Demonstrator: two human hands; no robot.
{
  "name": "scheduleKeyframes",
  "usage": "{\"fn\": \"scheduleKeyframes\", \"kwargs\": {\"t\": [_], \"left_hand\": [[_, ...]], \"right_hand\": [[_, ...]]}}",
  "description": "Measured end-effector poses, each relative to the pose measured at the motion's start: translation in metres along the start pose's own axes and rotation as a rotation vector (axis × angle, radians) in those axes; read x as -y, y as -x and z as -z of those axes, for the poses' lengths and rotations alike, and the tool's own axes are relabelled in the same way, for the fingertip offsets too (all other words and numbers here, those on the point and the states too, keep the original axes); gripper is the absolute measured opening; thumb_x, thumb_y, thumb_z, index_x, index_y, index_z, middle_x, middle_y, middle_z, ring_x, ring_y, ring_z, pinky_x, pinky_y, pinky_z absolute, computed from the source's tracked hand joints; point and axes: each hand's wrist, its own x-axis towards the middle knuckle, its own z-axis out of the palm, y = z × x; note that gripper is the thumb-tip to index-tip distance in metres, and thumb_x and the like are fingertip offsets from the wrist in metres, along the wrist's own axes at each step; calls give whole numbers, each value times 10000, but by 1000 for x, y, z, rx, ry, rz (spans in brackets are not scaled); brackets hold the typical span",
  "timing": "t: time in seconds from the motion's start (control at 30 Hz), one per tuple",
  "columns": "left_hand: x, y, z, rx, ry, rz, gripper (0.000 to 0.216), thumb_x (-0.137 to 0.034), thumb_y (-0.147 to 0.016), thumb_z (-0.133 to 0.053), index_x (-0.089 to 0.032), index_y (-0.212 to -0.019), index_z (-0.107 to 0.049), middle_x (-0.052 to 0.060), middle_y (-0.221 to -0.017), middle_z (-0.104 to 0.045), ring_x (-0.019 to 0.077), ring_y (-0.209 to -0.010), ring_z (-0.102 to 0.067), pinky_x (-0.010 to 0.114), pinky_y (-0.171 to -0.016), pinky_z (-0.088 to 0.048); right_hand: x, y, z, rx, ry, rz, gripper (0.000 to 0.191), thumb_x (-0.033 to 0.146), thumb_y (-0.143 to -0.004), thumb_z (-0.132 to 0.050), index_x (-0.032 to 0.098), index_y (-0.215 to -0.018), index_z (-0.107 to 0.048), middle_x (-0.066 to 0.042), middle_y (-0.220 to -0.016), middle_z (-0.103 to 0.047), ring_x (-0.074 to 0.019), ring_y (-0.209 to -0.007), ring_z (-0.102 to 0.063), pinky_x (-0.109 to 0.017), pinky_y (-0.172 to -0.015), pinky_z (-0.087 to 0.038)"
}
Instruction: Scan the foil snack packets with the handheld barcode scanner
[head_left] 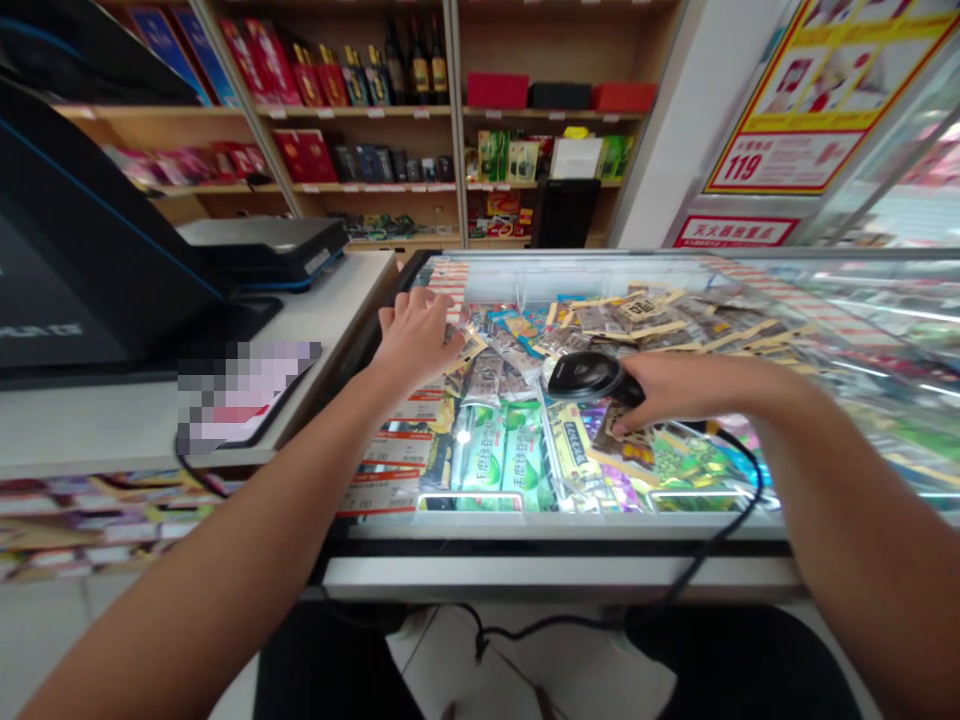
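Note:
My right hand [660, 385] is wrapped round a black barcode scanner [585, 375], its head pointing left over the glass-topped case. A brown snack packet [630, 440] lies at my right thumb; whether the thumb touches it I cannot tell. A black cable [739, 525] hangs from the scanner side over the front rim. My left hand [421, 330] is over the left end of the case, fingers apart and a little bent, holding nothing. Green-and-white packs [501, 450] lie between my hands, towards me. Beyond them is a pile of brown-and-cream packets [637, 312].
Price labels [397, 450] line the case's left side. On the left counter [341, 300] stand a dark checkout machine [82, 250], a flat scale [262, 245] and a blurred-out phone-like slab [255, 395]. Shelves [390, 112] with bottles and boxes rise behind. A loose cable [540, 628] hangs near my legs.

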Motion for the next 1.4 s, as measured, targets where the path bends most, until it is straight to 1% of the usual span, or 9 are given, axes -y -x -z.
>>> {"fn": "scheduleKeyframes", "kwargs": {"t": [0.17,0.37,0.5,0.6,0.77,0.87,0.97,1.17,1.4], "left_hand": [[-24,10,7,-42,69,-128,249,-318,-901,-499,-191,-997,-690,142,-1165,-657,351,-1151,-561,498,-930,-422],[-57,32,10,200,392,-213,307,-341,-866,-519,-189,-612,-599,44,-614,-622,200,-679,-616,347,-681,-453],[-73,45,-1,360,808,-321,376,-505,-878,-595,-165,-1017,-671,92,-993,-746,229,-913,-684,376,-829,-522],[-78,47,-7,475,1026,-339,512,-525,-924,-563,-172,-1295,-554,119,-1252,-692,247,-1121,-654,397,-955,-522],[-64,36,-7,318,715,-434,322,-297,-985,-433,-145,-1252,-530,138,-1178,-661,261,-1103,-625,450,-990,-505],[-45,26,-2,64,281,-415,445,-196,-877,-595,-128,-1303,-485,183,-1277,-564,328,-1226,-531,516,-1066,-438],[-26,16,3,-28,71,-396,597,-188,-798,-708,-143,-1337,-455,181,-1296,-517,359,-1253,-491,521,-1076,-426],[-2,2,3,-14,117,-537,696,-199,-747,-778,-189,-1365,-457,147,-1307,-506,347,-1289,-475,488,-1108,-394],[-9,3,5,54,330,-660,679,-343,-722,-837,-215,-1303,-510,111,-1320,-604,299,-1245,-541,423,-1077,-413]], "right_hand": [[-9,-8,-5,-116,-79,100,424,396,-635,-762,238,-1027,-735,-21,-838,-726,-273,-813,-657,-351,-727,-544],[-9,-9,-3,-266,-185,195,423,332,-685,-740,235,-1095,-707,-26,-894,-716,-264,-877,-647,-354,-771,-552],[1,-9,-5,-422,-249,270,413,382,-749,-728,213,-1123,-678,-34,-934,-717,-248,-884,-648,-356,-765,-552],[11,-9,-12,-574,-268,265,354,435,-773,-728,203,-1036,-681,-42,-889,-714,-247,-831,-645,-371,-735,-551],[16,-6,-13,-724,-225,297,323,422,-770,-732,209,-1007,-683,-46,-886,-720,-258,-844,-651,-380,-750,-543],[13,1,-6,-675,-167,260,253,380,-750,-723,208,-926,-668,-30,-782,-693,-226,-741,-632,-345,-667,-517],[10,6,-1,-509,-148,255,236,363,-739,-714,203,-903,-658,-8,-714,-669,-190,-643,-598,-314,-591,-481],[13,3,-4,-351,-85,284,225,403,-769,-685,209,-882,-679,-14,-780,-694,-190,-686,-605,-314,-643,-473],[22,-2,-11,-339,-94,383,189,360,-759,-680,204,-858,-639,-12,-777,-680,-178,-681,-593,-297,-642,-455]]}}
